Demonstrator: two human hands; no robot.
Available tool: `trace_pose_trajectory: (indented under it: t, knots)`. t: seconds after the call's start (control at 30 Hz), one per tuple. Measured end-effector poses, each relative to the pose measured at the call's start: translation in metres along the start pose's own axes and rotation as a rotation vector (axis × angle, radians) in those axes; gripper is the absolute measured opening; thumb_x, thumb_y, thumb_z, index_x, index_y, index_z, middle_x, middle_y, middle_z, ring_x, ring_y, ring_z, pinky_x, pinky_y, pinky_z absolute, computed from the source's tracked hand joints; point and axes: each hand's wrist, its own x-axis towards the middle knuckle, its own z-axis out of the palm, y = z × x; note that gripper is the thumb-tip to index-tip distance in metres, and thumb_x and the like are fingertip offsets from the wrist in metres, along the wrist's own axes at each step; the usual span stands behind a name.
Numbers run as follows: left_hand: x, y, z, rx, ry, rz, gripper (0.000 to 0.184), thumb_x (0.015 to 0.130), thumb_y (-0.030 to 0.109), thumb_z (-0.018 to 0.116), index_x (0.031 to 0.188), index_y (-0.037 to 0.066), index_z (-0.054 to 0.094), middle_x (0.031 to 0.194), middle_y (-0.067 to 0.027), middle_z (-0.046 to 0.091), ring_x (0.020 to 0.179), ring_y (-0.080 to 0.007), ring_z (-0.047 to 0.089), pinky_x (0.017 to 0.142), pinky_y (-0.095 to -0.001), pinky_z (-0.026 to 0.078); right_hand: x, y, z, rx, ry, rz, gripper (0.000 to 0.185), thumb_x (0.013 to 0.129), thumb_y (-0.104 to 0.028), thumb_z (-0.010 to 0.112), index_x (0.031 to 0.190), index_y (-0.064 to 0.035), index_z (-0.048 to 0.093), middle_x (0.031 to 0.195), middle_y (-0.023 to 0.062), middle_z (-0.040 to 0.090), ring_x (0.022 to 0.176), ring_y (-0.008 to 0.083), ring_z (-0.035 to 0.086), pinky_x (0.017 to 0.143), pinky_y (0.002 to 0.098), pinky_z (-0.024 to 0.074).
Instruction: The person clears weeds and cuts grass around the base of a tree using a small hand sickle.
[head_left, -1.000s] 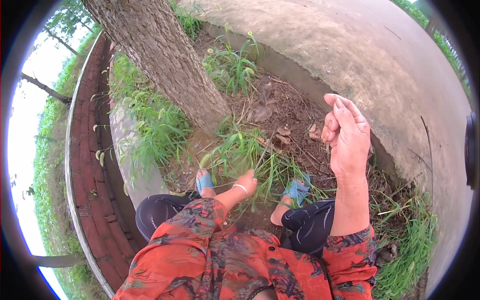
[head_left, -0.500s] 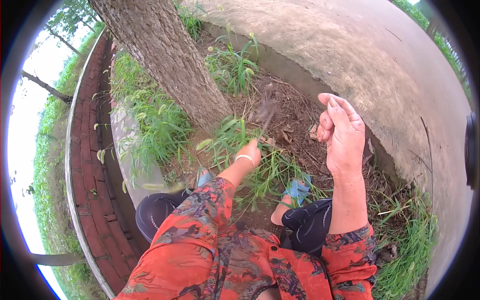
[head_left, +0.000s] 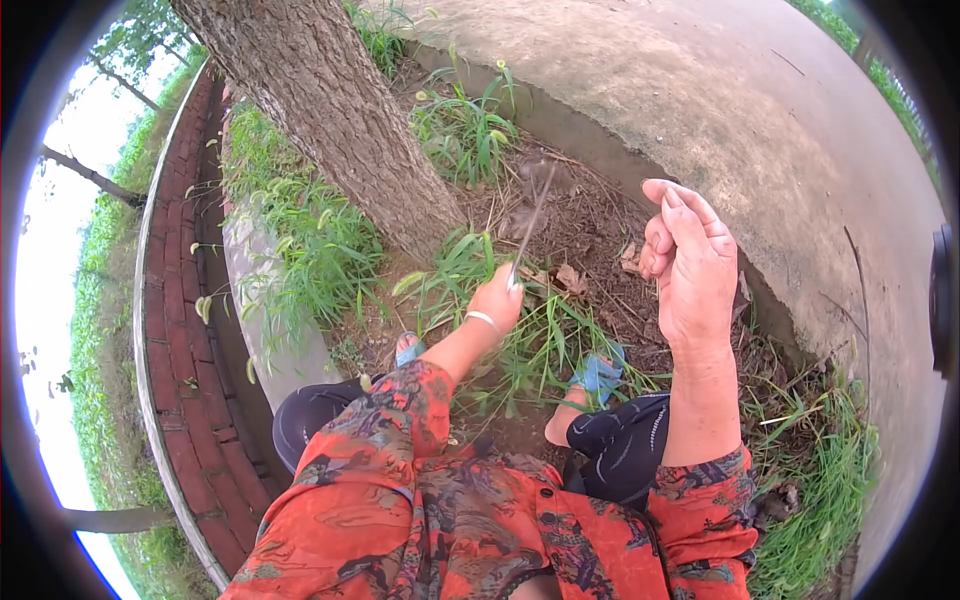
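My left hand [head_left: 495,303], with a pale band at the wrist, is closed around a thin grey-shafted tool [head_left: 534,222]. The shaft slants up and away from the fist, and its far end is blurred over the dry litter [head_left: 590,250], so I cannot make out the head. Green grass [head_left: 545,350] grows beside and below this hand. My right hand [head_left: 690,265] is raised above the litter near the concrete edge. Its fingers are curled in with the thumb against them, and nothing shows in them.
A tree trunk [head_left: 335,130] leans at upper left, with tall grass [head_left: 310,230] at its base. Concrete paving [head_left: 740,110] lies to the right behind a raised edge. A red brick strip [head_left: 170,350] runs along the left. My sandalled foot [head_left: 597,378] is below; more grass [head_left: 810,510] lies lower right.
The tool in my left hand has swung slightly and its shaft now shows more clearly. My left hand has shifted a little up and left; my right hand is almost unchanged.
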Motion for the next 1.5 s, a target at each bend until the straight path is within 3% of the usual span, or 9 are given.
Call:
trace_pose_trajectory:
  t: [0.23,0.5,0.63,0.7,0.83,0.97,1.03,1.3,1.5]
  knots:
    - [0.012,-0.047,0.032,0.44,-0.228,-0.117,0.031,0.082,0.023,0.049,0.107,0.007,0.045,0.091,-0.0238,0.06,0.086,-0.0406,0.057,0.076,-0.048,0.044,0.0,0.0,0.003,-0.018,-0.02,0.035,0.021,0.086,-0.016,0.054,0.095,0.0011,0.061,0.056,-0.0026,0.047,0.046,0.0042,0.04,0.043,0.0188,0.0336]
    - [-0.021,-0.072,0.024,0.252,-0.236,-0.092,0.033,0.081,0.025,0.05,0.108,0.007,0.049,0.092,-0.0235,0.06,0.086,-0.0403,0.057,0.076,-0.0466,0.045,0.002,-0.002,-0.002,0.002,0.005,0.019,0.021,0.086,-0.016,0.054,0.095,0.0012,0.061,0.056,-0.0028,0.047,0.046,0.0043,0.04,0.044,0.019,0.0337]
    - [0.007,-0.061,0.014,0.065,0.014,0.113,0.032,0.083,0.027,0.051,0.108,0.009,0.049,0.079,-0.0173,0.061,0.071,-0.0344,0.06,0.064,-0.0432,0.048,-0.001,-0.002,0.001,-0.016,-0.002,0.034,0.021,0.086,-0.015,0.054,0.095,0.0017,0.061,0.056,-0.0027,0.047,0.046,0.0043,0.04,0.044,0.0193,0.0338]
    - [0.026,-0.028,0.0,-0.765,-0.217,-0.268,0.026,0.086,0.028,0.048,0.108,0.012,0.048,0.066,-0.0076,0.055,0.051,-0.0225,0.055,0.047,-0.0385,0.045,-0.002,-0.001,0.003,-0.019,-0.009,0.034,0.021,0.086,-0.015,0.054,0.095,0.0017,0.061,0.056,-0.0027,0.047,0.046,0.0043,0.04,0.044,0.0193,0.0336]
    - [0.04,-0.03,0.009,-1.074,-0.262,-0.416,0.026,0.09,0.032,0.042,0.108,0.014,0.046,0.06,0.0,0.045,0.041,-0.0111,0.045,0.036,-0.0322,0.037,0.0,0.002,0.003,-0.011,-0.02,0.032,0.02,0.086,-0.016,0.054,0.095,0.0015,0.061,0.056,-0.0029,0.047,0.046,0.0039,0.039,0.044,0.0191,0.0333]
    - [0.001,-0.123,0.061,0.402,-0.26,0.162,0.038,0.089,0.038,0.036,0.1,0.004,0.052,0.084,-0.0199,0.059,0.075,-0.0367,0.058,0.069,-0.0431,0.046,-0.001,0.001,0.004,-0.032,-0.021,0.037,0.02,0.086,-0.015,0.054,0.095,0.0013,0.061,0.056,-0.0031,0.047,0.046,0.0038,0.039,0.044,0.0191,0.0333]
    - [-0.028,-0.111,0.053,0.156,-0.256,-0.096,0.04,0.089,0.037,0.036,0.097,0.002,0.054,0.095,-0.0274,0.056,0.092,-0.0432,0.051,0.083,-0.0433,0.04,0.0,0.001,0.003,-0.025,-0.025,0.036,0.02,0.086,-0.015,0.054,0.095,0.001,0.061,0.056,-0.0032,0.047,0.046,0.0037,0.039,0.044,0.0191,0.0334]
    - [0.005,-0.082,0.034,-0.06,0.128,0.006,0.036,0.089,0.034,0.04,0.082,0.0,0.049,0.074,-0.0227,0.056,0.07,-0.0426,0.052,0.063,-0.0478,0.04,-0.003,0.0,0.007,-0.037,-0.032,0.055,0.02,0.086,-0.016,0.053,0.095,0.001,0.061,0.055,-0.0032,0.047,0.046,0.0039,0.039,0.044,0.0192,0.0339]
    - [0.03,-0.035,0.008,-0.143,0.315,-0.05,0.032,0.089,0.033,0.041,0.094,0.003,0.052,0.085,-0.0241,0.059,0.082,-0.0432,0.055,0.071,-0.0482,0.044,-0.002,0.002,0.007,-0.062,-0.025,0.036,0.021,0.086,-0.016,0.053,0.095,0.0013,0.061,0.055,-0.0031,0.047,0.046,0.004,0.04,0.044,0.0193,0.0339]
